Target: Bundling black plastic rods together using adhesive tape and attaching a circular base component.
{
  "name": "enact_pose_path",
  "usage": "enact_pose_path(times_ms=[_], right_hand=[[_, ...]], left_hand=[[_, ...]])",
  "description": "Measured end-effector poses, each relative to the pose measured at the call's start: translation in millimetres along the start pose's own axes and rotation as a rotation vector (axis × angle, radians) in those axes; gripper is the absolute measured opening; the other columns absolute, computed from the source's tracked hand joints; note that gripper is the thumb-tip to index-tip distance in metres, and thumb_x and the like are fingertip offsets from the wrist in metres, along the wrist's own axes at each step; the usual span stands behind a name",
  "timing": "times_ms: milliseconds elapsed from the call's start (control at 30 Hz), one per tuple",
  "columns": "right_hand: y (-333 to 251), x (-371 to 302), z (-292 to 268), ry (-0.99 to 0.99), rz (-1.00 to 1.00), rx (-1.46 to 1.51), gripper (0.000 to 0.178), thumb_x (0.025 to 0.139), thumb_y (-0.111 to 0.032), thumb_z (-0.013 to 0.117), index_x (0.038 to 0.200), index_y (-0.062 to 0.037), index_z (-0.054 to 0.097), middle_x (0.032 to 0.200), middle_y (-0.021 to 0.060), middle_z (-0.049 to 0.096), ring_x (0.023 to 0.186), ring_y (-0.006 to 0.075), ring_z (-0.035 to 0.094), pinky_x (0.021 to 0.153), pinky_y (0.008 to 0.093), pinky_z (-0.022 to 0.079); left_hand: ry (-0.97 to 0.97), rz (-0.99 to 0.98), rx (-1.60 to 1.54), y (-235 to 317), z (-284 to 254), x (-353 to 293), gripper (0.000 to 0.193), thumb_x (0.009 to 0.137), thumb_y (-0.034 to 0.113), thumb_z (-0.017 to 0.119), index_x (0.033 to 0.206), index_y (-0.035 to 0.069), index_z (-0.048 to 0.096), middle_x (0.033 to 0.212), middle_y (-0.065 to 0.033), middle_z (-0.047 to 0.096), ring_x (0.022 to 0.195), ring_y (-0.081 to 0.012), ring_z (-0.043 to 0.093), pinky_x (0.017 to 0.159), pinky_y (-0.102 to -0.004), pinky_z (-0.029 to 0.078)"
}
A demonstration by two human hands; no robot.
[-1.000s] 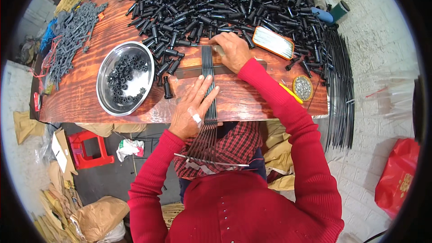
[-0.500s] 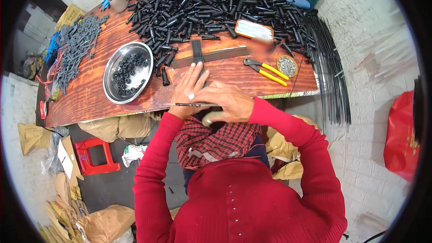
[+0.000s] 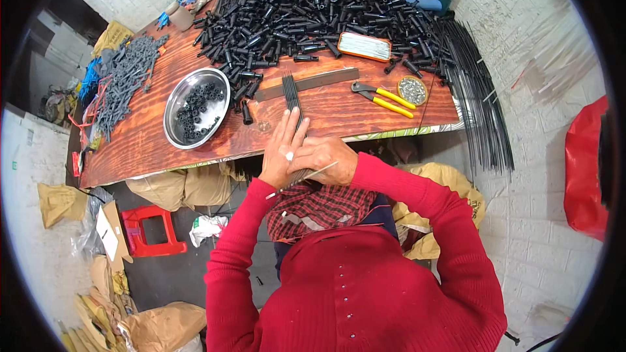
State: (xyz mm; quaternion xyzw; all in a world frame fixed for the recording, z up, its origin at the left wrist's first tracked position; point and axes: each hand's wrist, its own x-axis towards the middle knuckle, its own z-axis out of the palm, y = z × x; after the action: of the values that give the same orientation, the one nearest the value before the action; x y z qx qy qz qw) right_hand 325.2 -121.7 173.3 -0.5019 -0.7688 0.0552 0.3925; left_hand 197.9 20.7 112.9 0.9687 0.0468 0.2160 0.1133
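Note:
My left hand (image 3: 285,146) lies over a row of thin black rods (image 3: 291,91) at the table's near edge, its fingers stretched out along them. A small white patch shows on the back of this hand. Pressed against its thumb side is my right hand (image 3: 328,156), with the fingers curled closed; what they pinch is hidden. A thin pale strip (image 3: 321,172) slants across below both hands, from my left wrist to the heel of my right hand. Beyond the fingers, the rods rest across a long brown bar (image 3: 332,79).
Left of the rods stands a steel bowl (image 3: 171,124) of small black rings. Yellow-handled pliers (image 3: 391,107), a round tub (image 3: 424,94) of small metal pieces and an orange-rimmed tray (image 3: 389,53) sit right. Black tubular parts (image 3: 287,23) are heaped behind; grey parts (image 3: 120,94) lie far left.
The pale strip has turned from level to slanting, its right end now higher. My right hand has moved slightly; my left stays on the rods. The view has shifted a little.

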Motion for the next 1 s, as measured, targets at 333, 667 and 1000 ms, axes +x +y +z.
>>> enact_pose_path(times_ms=[333, 667, 1000], right_hand=[[2, 2, 1, 0.112, 0.096, 0.009, 0.026, 0.074, -0.011, 0.073, 0.100, -0.0101, 0.072, 0.099, 0.0066, 0.071, 0.091, 0.0290, 0.066, 0.075, 0.0393, 0.055], [-6, 6, -11, 0.065, 0.170, 0.006, 0.033, 0.074, -0.016, 0.075, 0.105, -0.0077, 0.072, 0.096, 0.0123, 0.071, 0.092, 0.0309, 0.067, 0.077, 0.0419, 0.054], [2, 4, -2, 0.061, 0.142, -0.002, 0.030, 0.073, -0.018, 0.076, 0.101, -0.0093, 0.071, 0.095, 0.0080, 0.070, 0.090, 0.0276, 0.066, 0.073, 0.0393, 0.054]], left_hand=[[-0.019, -0.008, -0.029, 9, -7, 0, 0.080, 0.079, 0.024, 0.065, 0.150, 0.005, 0.035, 0.157, -0.0215, 0.029, 0.144, -0.0411, 0.029, 0.117, -0.0500, 0.026], [0.016, 0.002, -0.015, 6, 0, 1, 0.078, 0.079, 0.031, 0.070, 0.145, 0.002, 0.042, 0.158, -0.0212, 0.028, 0.145, -0.0406, 0.029, 0.116, -0.0504, 0.028], [-0.013, -0.007, -0.041, 12, -1, 2, 0.066, 0.083, 0.030, 0.065, 0.145, 0.011, 0.050, 0.159, -0.0165, 0.029, 0.145, -0.0380, 0.030, 0.115, -0.0486, 0.031]])
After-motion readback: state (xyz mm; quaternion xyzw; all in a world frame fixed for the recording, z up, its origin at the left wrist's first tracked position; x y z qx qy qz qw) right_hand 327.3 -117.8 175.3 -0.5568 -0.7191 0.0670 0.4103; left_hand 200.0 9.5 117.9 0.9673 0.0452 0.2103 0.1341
